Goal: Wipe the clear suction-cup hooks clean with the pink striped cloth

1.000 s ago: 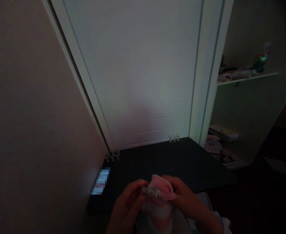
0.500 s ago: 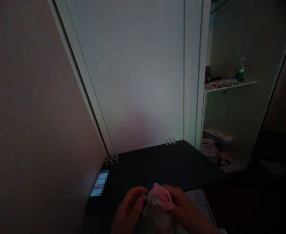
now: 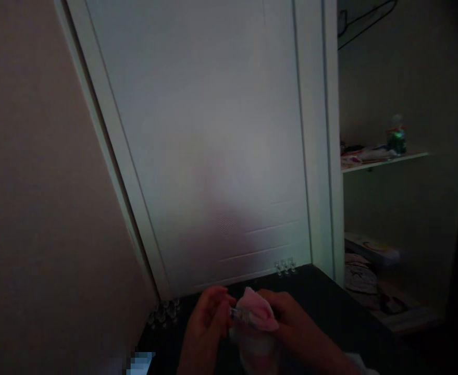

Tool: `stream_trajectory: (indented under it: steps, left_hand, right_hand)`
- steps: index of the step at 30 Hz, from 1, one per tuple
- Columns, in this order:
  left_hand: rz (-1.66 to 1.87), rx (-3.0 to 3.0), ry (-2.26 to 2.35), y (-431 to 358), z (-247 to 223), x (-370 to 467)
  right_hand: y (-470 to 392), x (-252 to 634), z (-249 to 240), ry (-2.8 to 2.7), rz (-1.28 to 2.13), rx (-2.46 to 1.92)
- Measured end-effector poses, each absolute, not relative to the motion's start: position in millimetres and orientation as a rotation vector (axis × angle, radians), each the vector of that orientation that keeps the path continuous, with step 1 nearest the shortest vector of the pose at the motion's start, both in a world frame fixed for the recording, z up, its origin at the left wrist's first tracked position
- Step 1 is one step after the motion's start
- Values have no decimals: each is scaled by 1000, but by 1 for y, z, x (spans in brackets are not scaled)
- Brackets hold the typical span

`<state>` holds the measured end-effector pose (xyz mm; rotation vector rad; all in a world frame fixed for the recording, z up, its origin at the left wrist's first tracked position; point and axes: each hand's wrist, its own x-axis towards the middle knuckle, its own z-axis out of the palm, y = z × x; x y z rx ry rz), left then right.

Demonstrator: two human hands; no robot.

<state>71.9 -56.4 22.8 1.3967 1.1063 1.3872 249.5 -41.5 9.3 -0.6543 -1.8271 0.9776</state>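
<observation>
My left hand (image 3: 208,320) is closed, with fingertips pinching the end of a small clear glass-like piece (image 3: 235,312). Its far end rests against a pink cloth (image 3: 255,308), which my right hand (image 3: 291,315) grips from the right side. The cloth hangs down in a paler, whitish-pink fold below both hands. Dim light hides the exact shape of the piece.
Similar clear pieces (image 3: 163,312) stand in a cluster at the black tabletop's left edge; several more (image 3: 286,266) stand at the back near a white panel (image 3: 213,130). A bright, pixelated phone-like object (image 3: 139,363) lies lower left. Shelves with a green bottle (image 3: 396,139) are at right.
My view has tilted upward, so the table sits lower in the picture. Both hands keep their hold on the clear piece and the pink cloth, with little visible shift.
</observation>
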Motion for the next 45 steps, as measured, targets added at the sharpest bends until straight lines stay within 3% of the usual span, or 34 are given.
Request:
stream_trajectory:
  steps: [12, 22, 32, 45]
  left_hand:
    - [1367, 1575, 1128, 40, -20, 60]
    - [1570, 1921, 876, 83, -75, 50]
    - [1806, 1393, 131, 141, -79, 37]
    - [1588, 1461, 217, 137, -88, 38]
  right_hand:
    - [77, 246, -33, -1975, 782, -578]
    - [109, 245, -80, -2077, 419, -414]
    - [159, 230, -90, -1927, 310, -431]
    - [150, 227, -94, -1974, 243, -496]
